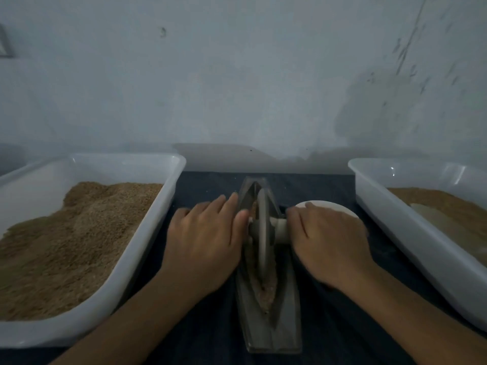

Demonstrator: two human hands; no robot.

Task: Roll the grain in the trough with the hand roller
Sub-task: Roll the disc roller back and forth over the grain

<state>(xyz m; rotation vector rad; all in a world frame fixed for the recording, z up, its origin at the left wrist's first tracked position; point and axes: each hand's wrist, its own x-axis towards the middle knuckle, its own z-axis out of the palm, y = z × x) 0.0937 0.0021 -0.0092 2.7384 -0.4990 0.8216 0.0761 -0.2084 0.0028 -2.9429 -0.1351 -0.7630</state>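
Note:
A long boat-shaped trough (271,322) lies lengthwise on the dark cloth in the middle, with crushed brown grain (267,291) along its groove. The hand roller (263,233), a grey disc on a pale axle, stands upright in the groove near the far half. My left hand (203,238) presses its palm on the left axle handle, which it hides, fingers stretched forward and thumb beside the disc. My right hand (329,241) lies over the right axle handle (280,229), fingers bent down around it.
A white plastic tub (158,233) heaped with brown grain stands on the left. A second white tub (395,233) with finer brown meal stands on the right. A white bowl (329,205) sits just behind my right hand. A pale wall rises close behind.

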